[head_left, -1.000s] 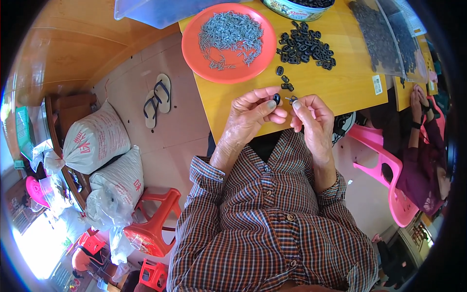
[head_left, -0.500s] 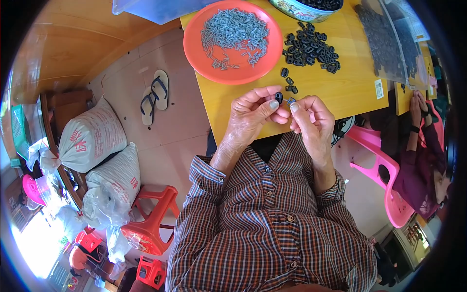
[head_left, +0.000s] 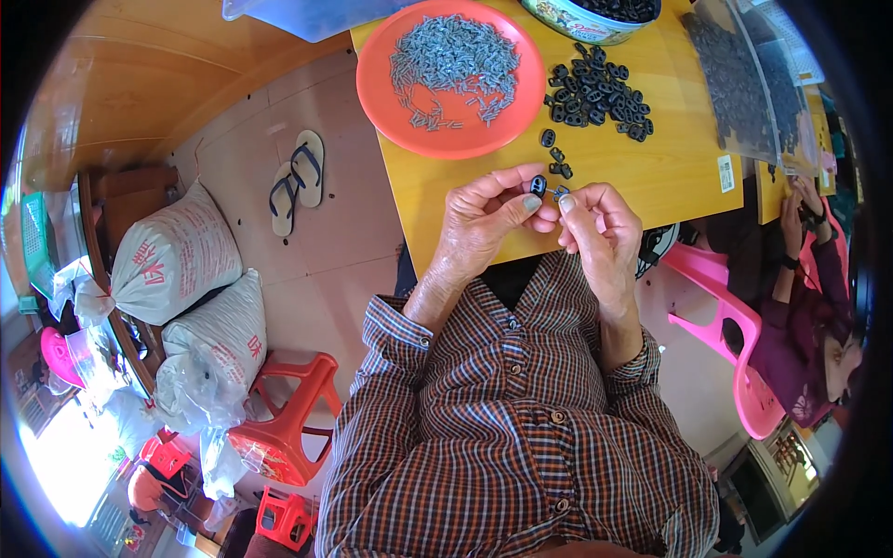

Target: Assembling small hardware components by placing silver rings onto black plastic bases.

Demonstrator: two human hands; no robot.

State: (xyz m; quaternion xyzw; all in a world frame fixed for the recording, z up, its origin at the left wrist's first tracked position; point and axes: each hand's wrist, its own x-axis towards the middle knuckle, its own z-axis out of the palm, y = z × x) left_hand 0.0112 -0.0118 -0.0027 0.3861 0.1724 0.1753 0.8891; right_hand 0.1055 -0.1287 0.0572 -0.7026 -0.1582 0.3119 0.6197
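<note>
Between thumb and fingers, my left hand (head_left: 473, 223) pinches a small black oval plastic piece (head_left: 539, 185) with openings in its face. Close beside it, my right hand (head_left: 603, 225) is closed on small grey metal pins (head_left: 559, 192). One pin points at the black piece; I cannot tell if its tip is inside. Just beyond my hands lie a few loose black pieces (head_left: 556, 155). A larger pile of them (head_left: 595, 93) sits farther right. To the left, an orange-red plate (head_left: 377, 102) carries a heap of grey pins (head_left: 454, 58).
A round tub (head_left: 577, 28) of black pieces stands at the table's far side, with clear bags of dark pieces (head_left: 735, 88) to its right. Another person's hands (head_left: 798, 209) are at far right, near a pink chair (head_left: 744, 372). Sacks (head_left: 172, 251), a red stool (head_left: 293, 409) and flip-flops (head_left: 296, 186) occupy the left floor.
The black piece in my left hand has turned so its openings show more. A pin in my right fingers now stretches toward it. The view has shifted slightly.
</note>
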